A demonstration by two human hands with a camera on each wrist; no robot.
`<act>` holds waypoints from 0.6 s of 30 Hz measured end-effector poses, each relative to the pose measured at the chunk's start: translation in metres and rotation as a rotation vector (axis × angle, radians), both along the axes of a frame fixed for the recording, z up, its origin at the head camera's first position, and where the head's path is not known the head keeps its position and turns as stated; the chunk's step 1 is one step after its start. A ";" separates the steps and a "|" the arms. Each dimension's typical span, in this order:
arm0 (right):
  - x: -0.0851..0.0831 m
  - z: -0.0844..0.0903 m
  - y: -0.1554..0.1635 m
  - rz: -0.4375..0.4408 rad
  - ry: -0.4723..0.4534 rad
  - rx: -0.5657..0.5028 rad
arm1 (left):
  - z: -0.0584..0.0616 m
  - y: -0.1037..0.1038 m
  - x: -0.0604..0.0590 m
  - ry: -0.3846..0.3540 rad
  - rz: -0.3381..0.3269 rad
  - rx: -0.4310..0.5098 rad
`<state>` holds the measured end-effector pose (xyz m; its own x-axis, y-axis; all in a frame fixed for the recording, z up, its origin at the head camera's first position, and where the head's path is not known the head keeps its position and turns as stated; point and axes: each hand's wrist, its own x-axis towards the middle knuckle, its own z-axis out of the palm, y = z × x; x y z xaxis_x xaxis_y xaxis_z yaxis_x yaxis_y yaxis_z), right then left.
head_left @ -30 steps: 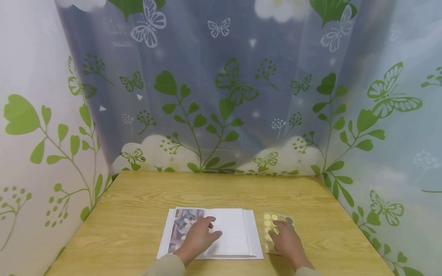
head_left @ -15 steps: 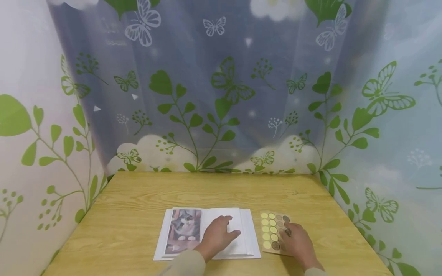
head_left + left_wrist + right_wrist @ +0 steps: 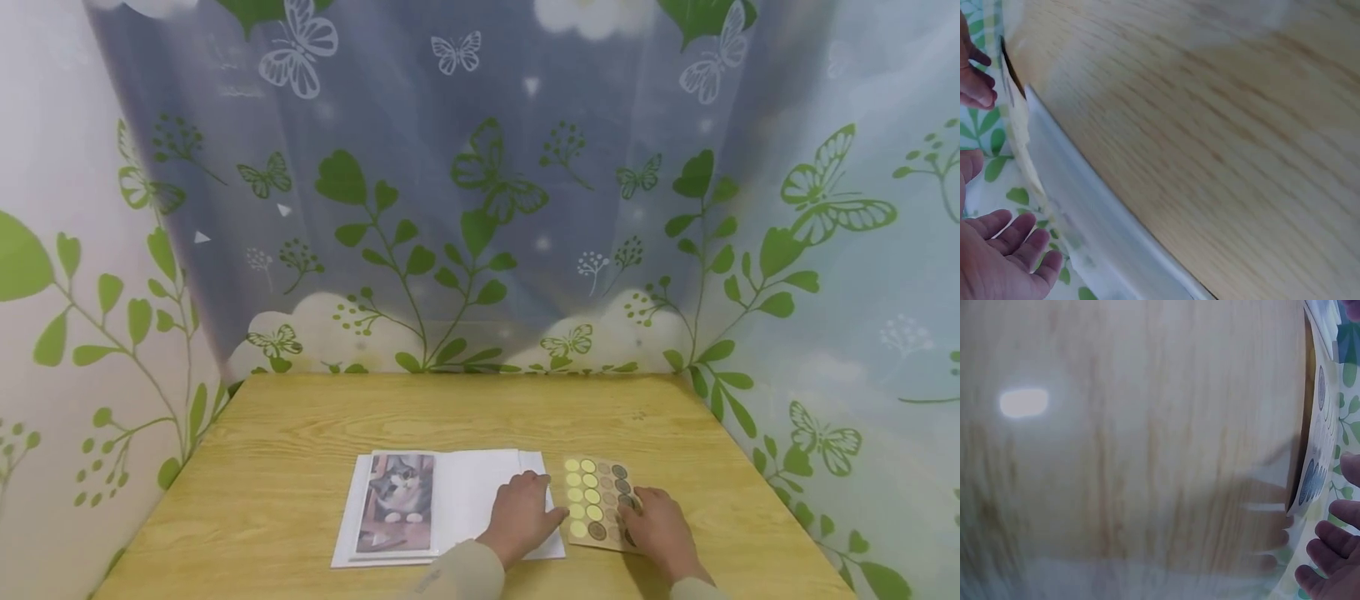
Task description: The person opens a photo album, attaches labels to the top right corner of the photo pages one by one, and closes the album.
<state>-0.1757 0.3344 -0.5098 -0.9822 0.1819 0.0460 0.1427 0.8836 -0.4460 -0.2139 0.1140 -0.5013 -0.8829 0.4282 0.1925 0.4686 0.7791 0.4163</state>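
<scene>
A small white photo album (image 3: pixel 465 492) lies spread on the table, with a cat picture (image 3: pixel 397 504) on its left page and a blank right page. Over the album's right edge hovers my left hand (image 3: pixel 521 518), fingers loosely bent and holding nothing; the left wrist view also shows its relaxed fingers (image 3: pixel 1013 240). To the album's right is a sheet of round stickers (image 3: pixel 582 497), yellow, tan and dark. My right hand (image 3: pixel 662 527) is at the sheet's right side, covering part of it. In the right wrist view its fingers (image 3: pixel 1335 537) are spread apart, with no visible pinch on the sheet.
The wood-grain table (image 3: pixel 420 412) reaches back to a patterned curtain (image 3: pixel 405 250) with leaves and butterflies. Similar curtain panels stand close on the left and right sides.
My left hand has moved right, from over the cat picture to the album's right edge. My right hand has slid from the middle of the sticker sheet to its right side.
</scene>
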 end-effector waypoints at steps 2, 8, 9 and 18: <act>0.001 0.000 0.000 0.000 0.002 0.004 | -0.003 0.006 0.000 0.025 0.001 -0.028; 0.001 -0.001 0.001 -0.001 0.004 0.008 | -0.008 0.015 -0.001 0.053 -0.004 -0.063; 0.001 -0.002 0.001 -0.001 0.005 0.010 | -0.009 0.016 -0.001 0.056 -0.008 -0.067; 0.003 -0.003 0.003 0.000 0.007 0.017 | -0.018 0.025 -0.001 0.117 -0.005 -0.124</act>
